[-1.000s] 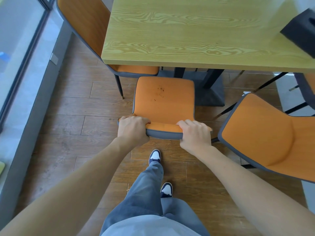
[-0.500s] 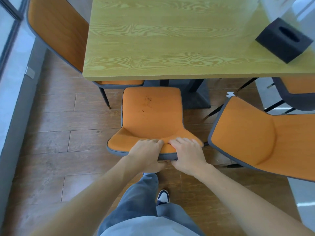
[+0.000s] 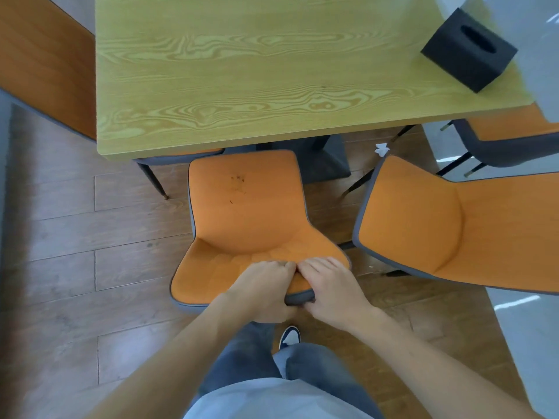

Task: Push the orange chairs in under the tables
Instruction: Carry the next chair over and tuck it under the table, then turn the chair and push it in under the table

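Note:
An orange chair (image 3: 245, 213) with grey edging stands directly before me, its seat front at the near edge of the wooden table (image 3: 248, 71). My left hand (image 3: 263, 293) and my right hand (image 3: 329, 290) grip the top of its backrest side by side, fingers curled over the edge and almost touching. A second orange chair (image 3: 447, 225) stands to the right, well out from the table and angled. A third chair (image 3: 45, 65) sits at the table's left side, its seat tucked under the top.
A black tissue box (image 3: 467, 49) rests on the table's far right corner. Another orange chair (image 3: 514, 131) sits at the right edge beyond the table. The table's dark pedestal base (image 3: 320, 158) is under the top. Wooden floor surrounds me; my shoe (image 3: 289, 336) is below the backrest.
My hands slid from the backrest's two ends to its middle and now sit together. The chair's seat has come closer to the table edge, and the view has shifted toward the table.

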